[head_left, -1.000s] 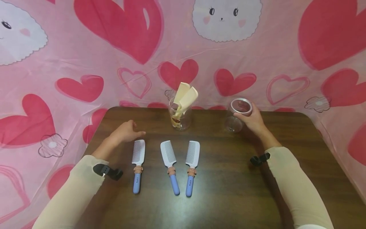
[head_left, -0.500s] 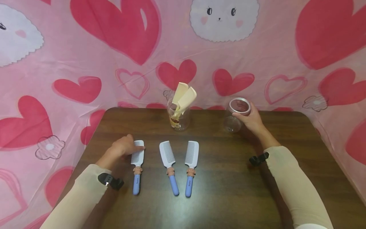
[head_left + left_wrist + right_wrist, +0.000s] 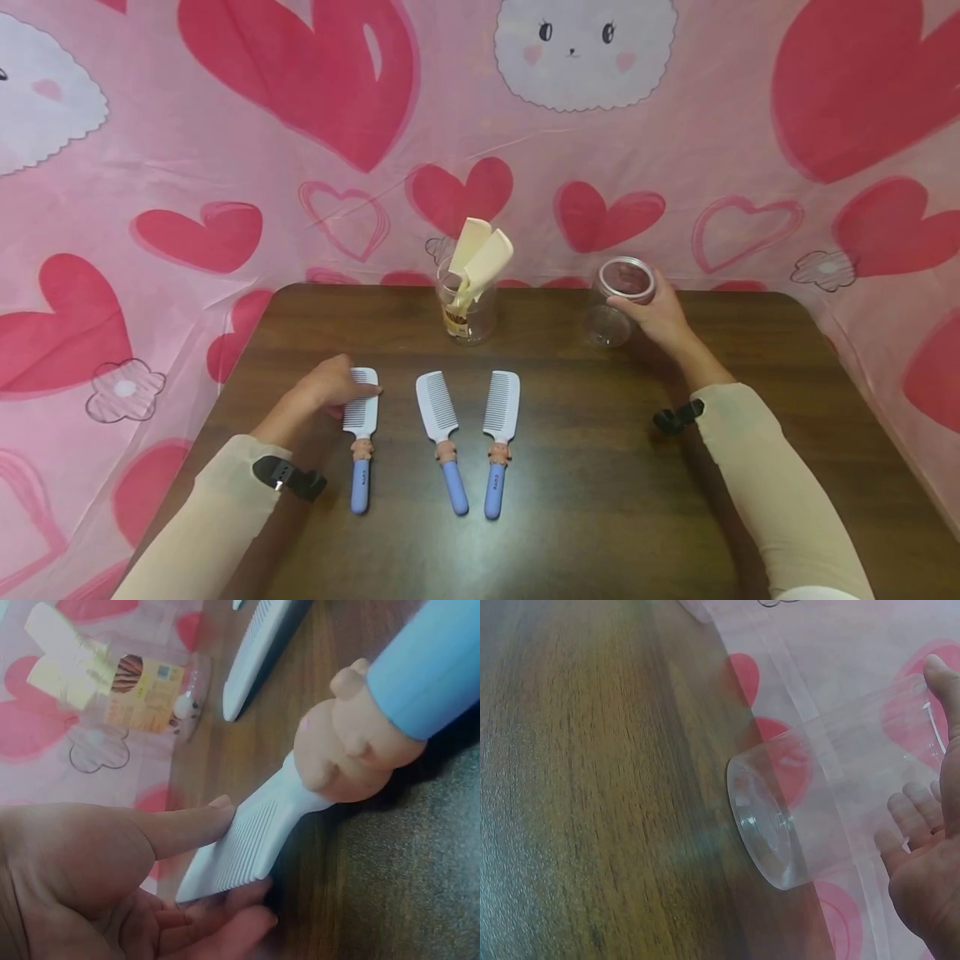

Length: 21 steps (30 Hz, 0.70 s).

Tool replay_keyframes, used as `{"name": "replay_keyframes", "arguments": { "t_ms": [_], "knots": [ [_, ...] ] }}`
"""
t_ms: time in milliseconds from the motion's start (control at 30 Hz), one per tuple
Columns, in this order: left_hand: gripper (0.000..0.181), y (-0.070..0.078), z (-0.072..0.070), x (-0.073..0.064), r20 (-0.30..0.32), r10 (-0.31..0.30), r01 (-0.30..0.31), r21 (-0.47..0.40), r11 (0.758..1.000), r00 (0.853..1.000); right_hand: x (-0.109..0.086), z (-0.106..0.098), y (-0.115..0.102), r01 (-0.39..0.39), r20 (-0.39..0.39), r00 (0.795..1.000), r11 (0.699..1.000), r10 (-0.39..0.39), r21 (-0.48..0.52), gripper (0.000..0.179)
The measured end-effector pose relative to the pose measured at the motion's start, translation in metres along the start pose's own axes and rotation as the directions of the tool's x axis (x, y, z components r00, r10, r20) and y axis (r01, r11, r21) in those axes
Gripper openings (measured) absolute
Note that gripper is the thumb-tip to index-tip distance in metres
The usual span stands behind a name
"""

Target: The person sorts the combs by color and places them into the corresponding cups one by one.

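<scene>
My left hand [image 3: 328, 387] pinches the toothed end of the leftmost comb [image 3: 361, 454], which has a white head, a small figure at its neck and a blue handle. In the left wrist view the thumb [image 3: 191, 829] lies across one edge of the comb's head [image 3: 244, 840], with fingers at the other. On the right, my right hand [image 3: 662, 315] grips a clear jar [image 3: 606, 323] near its silvery rim. The right wrist view shows the jar's wall [image 3: 832, 802] and base, with nothing inside. Its base is close over the brown table [image 3: 600, 500].
Two more such combs, a middle one [image 3: 447, 450] and a right one [image 3: 498, 452], lie on the table. Behind them stands a second clear jar [image 3: 483, 323] with cream-coloured combs [image 3: 486, 265] in it. A pink heart-patterned cloth [image 3: 337, 133] hangs beyond the back edge.
My left hand has come down from beyond the leftmost comb onto its head and now pinches it. The right hand keeps its grip on the jar.
</scene>
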<state>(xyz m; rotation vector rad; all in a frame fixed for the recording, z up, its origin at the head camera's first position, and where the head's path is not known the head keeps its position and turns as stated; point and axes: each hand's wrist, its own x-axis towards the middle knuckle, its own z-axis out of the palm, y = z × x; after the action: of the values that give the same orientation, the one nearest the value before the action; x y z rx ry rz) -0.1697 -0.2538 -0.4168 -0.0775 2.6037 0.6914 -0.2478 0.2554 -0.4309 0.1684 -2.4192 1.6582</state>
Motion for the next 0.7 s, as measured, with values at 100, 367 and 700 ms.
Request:
{"name": "replay_keyframes", "arguments": {
  "t_ms": [100,367,700],
  "knots": [
    [0.054,-0.002,-0.002,0.0,0.015,0.023,-0.022,-0.065,0.998,1.0,0.0,0.0,0.0,0.004,-0.001,1.0,1.0,-0.004,0.001,0.074],
    [0.042,-0.005,-0.007,0.001,0.034,0.073,-0.067,-0.158,0.985,0.997,0.0,0.0,0.001,0.005,0.003,1.0,1.0,-0.005,0.002,0.074],
    [0.036,-0.006,-0.024,-0.003,0.076,0.126,-0.095,-0.317,0.943,0.989,0.001,0.0,0.002,0.009,0.01,1.0,1.0,-0.009,-0.009,0.073]
  ]
}}
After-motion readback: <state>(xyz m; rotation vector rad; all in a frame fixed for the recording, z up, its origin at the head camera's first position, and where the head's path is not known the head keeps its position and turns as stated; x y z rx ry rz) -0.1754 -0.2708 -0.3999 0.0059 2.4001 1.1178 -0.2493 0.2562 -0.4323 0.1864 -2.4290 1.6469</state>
